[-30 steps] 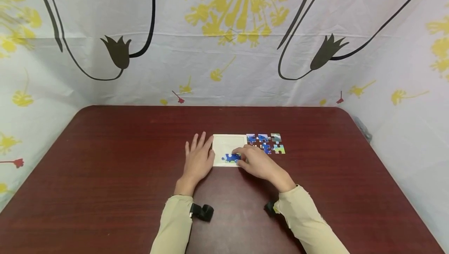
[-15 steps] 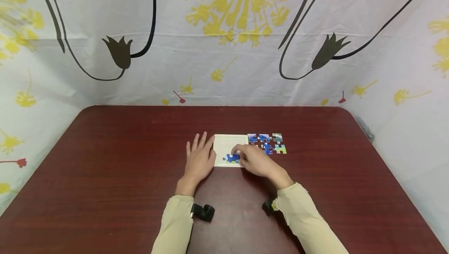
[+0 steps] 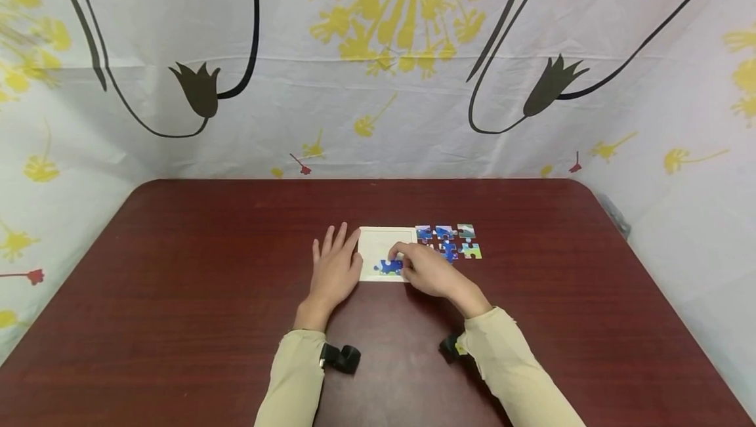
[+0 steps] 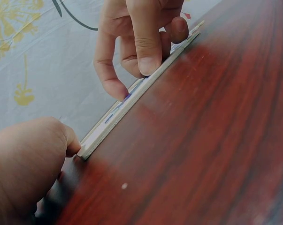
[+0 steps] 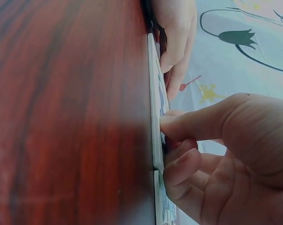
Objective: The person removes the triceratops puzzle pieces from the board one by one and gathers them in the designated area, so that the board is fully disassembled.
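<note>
A shallow white puzzle tray lies flat on the table. In its lower part is a blue-and-green jigsaw piece, its right side hidden by fingers. My right hand bends over the tray, thumb and index finger pinching at this piece; in the left wrist view blue shows under the fingertips of the right hand. My left hand lies with spread fingers along the tray's left edge, its thumb touching that edge. In the right wrist view the thumb of the right hand presses down at the tray.
Several loose jigsaw pieces lie against the tray's right side, some partly behind the right hand. The dark red table extends around. A patterned cloth hangs behind its far edge.
The right hand's index finger has bent more and drawn slightly off the blue-and-green jigsaw piece's left part. The left hand and the tray keep their places; the view shifts slightly.
</note>
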The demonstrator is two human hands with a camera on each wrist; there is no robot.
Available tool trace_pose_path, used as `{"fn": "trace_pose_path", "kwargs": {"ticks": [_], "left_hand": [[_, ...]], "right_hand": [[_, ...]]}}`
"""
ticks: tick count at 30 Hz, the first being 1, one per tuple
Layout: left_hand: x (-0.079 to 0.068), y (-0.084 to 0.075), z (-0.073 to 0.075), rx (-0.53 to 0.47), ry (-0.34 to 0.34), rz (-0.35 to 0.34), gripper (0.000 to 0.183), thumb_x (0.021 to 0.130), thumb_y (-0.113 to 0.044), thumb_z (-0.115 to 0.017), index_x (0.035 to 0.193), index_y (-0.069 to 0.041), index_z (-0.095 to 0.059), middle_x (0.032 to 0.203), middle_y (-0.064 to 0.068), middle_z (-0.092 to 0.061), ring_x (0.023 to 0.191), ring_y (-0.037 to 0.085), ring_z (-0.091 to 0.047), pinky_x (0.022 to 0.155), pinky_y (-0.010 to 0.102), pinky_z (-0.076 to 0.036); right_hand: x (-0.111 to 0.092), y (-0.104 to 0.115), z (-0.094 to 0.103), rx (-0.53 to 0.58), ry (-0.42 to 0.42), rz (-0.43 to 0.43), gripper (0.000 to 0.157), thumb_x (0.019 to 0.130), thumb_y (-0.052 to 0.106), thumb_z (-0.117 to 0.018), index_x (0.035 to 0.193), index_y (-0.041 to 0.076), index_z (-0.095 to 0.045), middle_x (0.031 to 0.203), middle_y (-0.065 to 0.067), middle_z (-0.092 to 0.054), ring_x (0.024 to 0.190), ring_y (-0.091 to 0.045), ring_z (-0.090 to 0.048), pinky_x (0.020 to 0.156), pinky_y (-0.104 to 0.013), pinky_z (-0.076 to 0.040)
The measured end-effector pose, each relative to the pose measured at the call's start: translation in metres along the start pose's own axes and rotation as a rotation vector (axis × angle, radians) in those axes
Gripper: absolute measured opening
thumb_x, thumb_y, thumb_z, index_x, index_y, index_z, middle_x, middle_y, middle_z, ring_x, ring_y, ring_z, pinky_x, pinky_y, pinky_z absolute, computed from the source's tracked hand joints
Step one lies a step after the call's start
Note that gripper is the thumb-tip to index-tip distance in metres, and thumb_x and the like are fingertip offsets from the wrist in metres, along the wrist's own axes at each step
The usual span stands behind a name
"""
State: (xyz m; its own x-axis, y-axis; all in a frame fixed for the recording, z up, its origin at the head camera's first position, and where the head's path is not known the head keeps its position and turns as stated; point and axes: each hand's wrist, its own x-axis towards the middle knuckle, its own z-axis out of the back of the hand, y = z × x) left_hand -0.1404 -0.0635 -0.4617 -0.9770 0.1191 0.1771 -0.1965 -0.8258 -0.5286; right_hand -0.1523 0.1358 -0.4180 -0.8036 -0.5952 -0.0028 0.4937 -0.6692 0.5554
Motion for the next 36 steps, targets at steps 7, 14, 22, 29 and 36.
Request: {"fn": "trace_pose_path", "kwargs": {"ticks": [7, 14, 22, 29, 36], "left_hand": [[0.0002, -0.0008, 0.0001, 0.004, 0.0, 0.004, 0.047, 0.094, -0.021, -0.044, 0.14, -0.013, -0.044, 0.149, 0.012, -0.028, 0.139, 0.032, -0.014, 0.107, 0.057, -0.004], [0.0012, -0.0002, -0.0003, 0.01, 0.005, 0.011, 0.047, 0.094, -0.02, -0.044, 0.14, -0.013, -0.044, 0.149, 0.011, -0.028, 0.139, 0.031, -0.014, 0.107, 0.057, -0.003], [0.0005, -0.0013, 0.0003, 0.009, -0.002, 0.004, 0.047, 0.094, -0.02, -0.044, 0.14, -0.013, -0.045, 0.149, 0.012, -0.029, 0.139, 0.032, -0.015, 0.107, 0.057, -0.004], [0.0006, -0.0018, 0.0005, 0.012, 0.001, 0.01, 0.047, 0.094, -0.021, -0.044, 0.14, -0.013, -0.044, 0.149, 0.012, -0.029, 0.139, 0.032, -0.014, 0.107, 0.057, -0.004], [0.0014, -0.0017, 0.0003, 0.007, 0.005, 0.012, 0.047, 0.093, -0.021, -0.044, 0.14, -0.013, -0.044, 0.149, 0.012, -0.029, 0.139, 0.032, -0.014, 0.107, 0.057, -0.004]], "right_hand": [[-0.0006, 0.0027, 0.0016, -0.004, 0.021, -0.015, 0.023, 0.087, -0.004, -0.054, 0.107, 0.006, -0.06, 0.068, 0.002, -0.052, 0.056, -0.01, -0.046, 0.057, -0.027, -0.042], [0.0004, 0.0015, 0.0017, 0.004, 0.029, -0.014, 0.023, 0.087, -0.005, -0.053, 0.107, 0.005, -0.059, 0.067, 0.002, -0.051, 0.055, -0.01, -0.044, 0.055, -0.027, -0.04], [0.0011, 0.0021, 0.0011, 0.011, 0.034, -0.025, 0.023, 0.087, -0.005, -0.053, 0.107, 0.005, -0.058, 0.066, 0.002, -0.05, 0.054, -0.01, -0.044, 0.055, -0.026, -0.04], [0.0003, 0.0022, 0.0015, 0.016, 0.036, -0.022, 0.022, 0.087, -0.005, -0.052, 0.106, 0.005, -0.058, 0.068, 0.002, -0.05, 0.055, -0.01, -0.044, 0.056, -0.027, -0.04], [0.0013, 0.0038, 0.0027, -0.002, 0.046, -0.05, 0.023, 0.087, -0.005, -0.051, 0.107, 0.006, -0.057, 0.067, 0.002, -0.05, 0.055, -0.011, -0.044, 0.056, -0.027, -0.04]]}}
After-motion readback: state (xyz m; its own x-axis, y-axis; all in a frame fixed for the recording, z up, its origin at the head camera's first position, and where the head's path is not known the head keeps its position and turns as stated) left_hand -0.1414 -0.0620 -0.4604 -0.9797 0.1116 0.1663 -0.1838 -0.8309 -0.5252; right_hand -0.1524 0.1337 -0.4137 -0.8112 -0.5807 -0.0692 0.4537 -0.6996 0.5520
